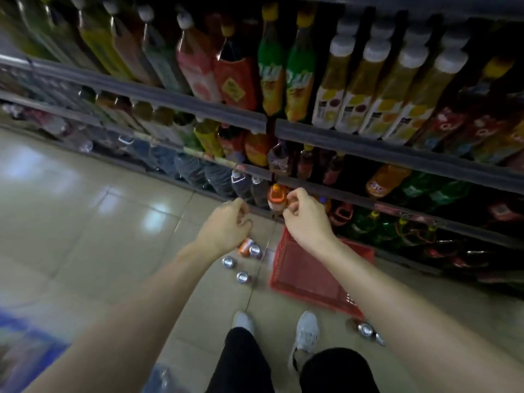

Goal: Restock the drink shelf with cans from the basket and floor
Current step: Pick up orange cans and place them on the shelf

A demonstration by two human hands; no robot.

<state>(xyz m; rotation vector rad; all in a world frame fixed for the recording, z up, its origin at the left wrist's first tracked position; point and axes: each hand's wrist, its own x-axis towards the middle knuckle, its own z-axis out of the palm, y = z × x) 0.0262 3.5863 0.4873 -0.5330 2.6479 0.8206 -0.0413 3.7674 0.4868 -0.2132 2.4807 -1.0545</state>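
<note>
My left hand [226,225] and my right hand [306,217] reach forward side by side over the floor, fingers curled in, with nothing visible in either. Just below my left hand an orange can [245,246] lies on the tiles with several other cans [229,262] standing beside it. A red plastic basket [312,276] sits under my right forearm, against the shelf foot; no can shows inside it. Two more cans [365,329] lie by my right shoe. The drink shelf [368,154] rises ahead, full of bottles.
Shelf rails [170,100] run diagonally across the view, with tall bottles above and smaller ones below. An orange-capped bottle [276,198] stands just behind my right hand. My white shoes [307,333] stand on the beige tiles. Open floor [85,208] spreads to the left.
</note>
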